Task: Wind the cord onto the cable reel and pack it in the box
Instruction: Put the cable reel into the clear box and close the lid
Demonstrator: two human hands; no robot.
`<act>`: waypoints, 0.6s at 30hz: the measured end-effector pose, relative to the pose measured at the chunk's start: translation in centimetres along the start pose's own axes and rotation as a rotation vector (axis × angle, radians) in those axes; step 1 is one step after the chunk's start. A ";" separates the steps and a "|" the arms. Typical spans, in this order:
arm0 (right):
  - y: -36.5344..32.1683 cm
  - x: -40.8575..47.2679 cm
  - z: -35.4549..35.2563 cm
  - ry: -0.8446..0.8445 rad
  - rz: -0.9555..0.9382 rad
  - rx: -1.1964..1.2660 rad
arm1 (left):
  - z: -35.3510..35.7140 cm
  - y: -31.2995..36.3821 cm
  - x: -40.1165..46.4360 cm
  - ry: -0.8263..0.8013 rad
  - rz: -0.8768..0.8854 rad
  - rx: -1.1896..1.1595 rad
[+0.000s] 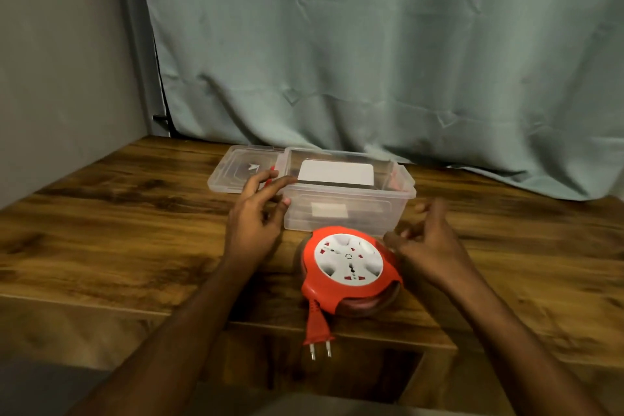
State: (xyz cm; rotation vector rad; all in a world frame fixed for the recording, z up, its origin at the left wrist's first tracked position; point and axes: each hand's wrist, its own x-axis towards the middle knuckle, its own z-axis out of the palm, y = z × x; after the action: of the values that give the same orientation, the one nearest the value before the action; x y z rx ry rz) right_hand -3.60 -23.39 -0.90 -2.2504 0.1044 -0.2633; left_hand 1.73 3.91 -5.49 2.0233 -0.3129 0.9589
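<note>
The hands are held apart, one on either side of the cable reel (349, 268), and nothing is gripped by either. The left hand (258, 216) is raised at about ten o'clock from the reel, its fingers loosely spread, with the fingertips (286, 202) laid against or just beside the near left corner of the box (341, 213); actual contact cannot be told. The right hand (429, 241) is held at about two o'clock from the reel, fingers relaxed and slightly curled, close to the reel's orange rim but not clearly touching it.

The reel is seen lying flat on the worktop (118, 230), white socket face upward inside an orange housing, with the cord wound in. Its orange plug (315, 331) is extended at six o'clock, the two pins reaching past the worktop's front edge.

The clear plastic box is set at twelve o'clock from the reel, just behind it, open at the top, and a white rectangular item (336, 172) is seen inside. The clear lid (236, 170) is laid flat at the box's nine o'clock side, touching it. A grey-green curtain (371, 44) is hung behind the worktop.
</note>
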 end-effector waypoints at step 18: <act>-10.2 1.2 -8.4 -0.234 -0.393 -0.329 | 0.0 0.3 -0.1 -0.038 -0.072 -0.067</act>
State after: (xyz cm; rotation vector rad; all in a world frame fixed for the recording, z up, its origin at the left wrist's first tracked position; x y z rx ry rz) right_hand -4.45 -23.40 12.30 -2.6003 -0.4537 -0.1979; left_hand 1.52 3.76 -5.37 1.9800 -0.2866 0.8552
